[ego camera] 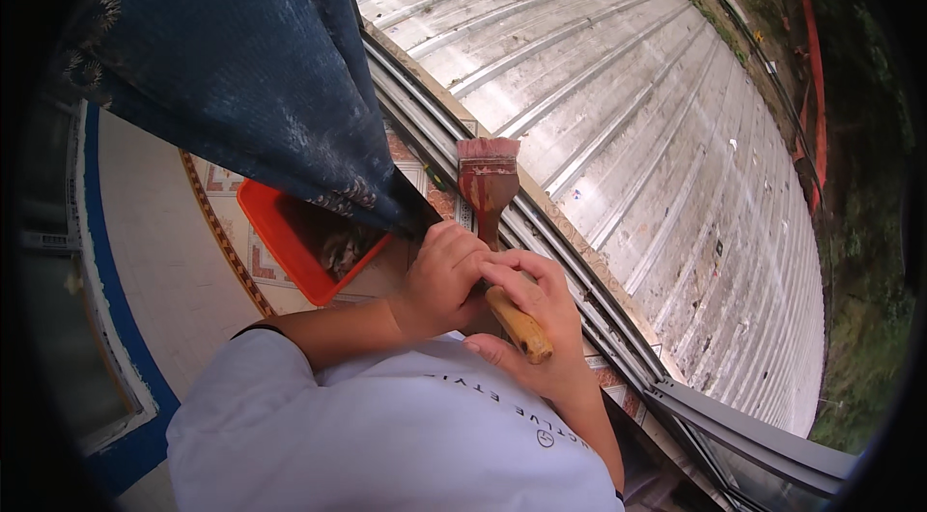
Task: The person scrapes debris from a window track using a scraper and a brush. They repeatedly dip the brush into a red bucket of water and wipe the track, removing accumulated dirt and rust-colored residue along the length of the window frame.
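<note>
Both hands meet at the centre, in front of my chest. My left hand (443, 284) is curled closed, and a thick yellow wooden handle (518, 327) comes out of its lower side. Over that handle lies my right hand (554, 313), its fingertips against my left hand and its thumb below. A flat paintbrush (489, 182) with pinkish bristles and a red-stained ferrule points up between the hands; its lower handle is hidden. Whether the wooden handle belongs to the brush or to a second tool, I cannot tell. Which hand grips the brush is also hidden.
A blue curtain (239, 70) hangs at the upper left, over part of an orange bin (286, 251) on the patterned tile floor. A metal window track (539, 247) runs diagonally beside the hands. Beyond it lies a ribbed metal roof (652, 150). A window frame (753, 436) stands at the lower right.
</note>
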A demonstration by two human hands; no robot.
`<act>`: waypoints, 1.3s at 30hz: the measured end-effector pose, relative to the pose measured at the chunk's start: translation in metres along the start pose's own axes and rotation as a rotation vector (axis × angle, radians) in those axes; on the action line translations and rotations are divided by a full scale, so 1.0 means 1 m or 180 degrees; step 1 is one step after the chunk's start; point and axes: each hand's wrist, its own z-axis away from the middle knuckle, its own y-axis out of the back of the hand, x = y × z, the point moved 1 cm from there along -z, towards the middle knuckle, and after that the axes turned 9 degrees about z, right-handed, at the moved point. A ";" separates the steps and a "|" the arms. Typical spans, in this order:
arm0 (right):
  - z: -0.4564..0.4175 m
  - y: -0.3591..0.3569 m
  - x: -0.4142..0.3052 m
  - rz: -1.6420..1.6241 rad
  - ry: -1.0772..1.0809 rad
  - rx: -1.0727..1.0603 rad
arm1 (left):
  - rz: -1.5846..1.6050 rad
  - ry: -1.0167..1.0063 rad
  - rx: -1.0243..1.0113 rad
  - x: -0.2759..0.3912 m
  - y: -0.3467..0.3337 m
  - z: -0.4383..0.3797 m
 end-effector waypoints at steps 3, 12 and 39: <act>0.001 -0.001 0.021 0.0340 -0.0387 0.0028 | -0.0155 0.0410 0.0055 -0.008 0.032 -0.002; 0.001 -0.062 0.121 0.2668 0.0064 -0.0643 | 0.0816 0.1785 0.0785 -0.073 0.050 0.006; 0.193 0.107 0.040 0.2316 -0.2980 0.4505 | -0.1378 0.1377 -0.0499 -0.189 0.002 -0.030</act>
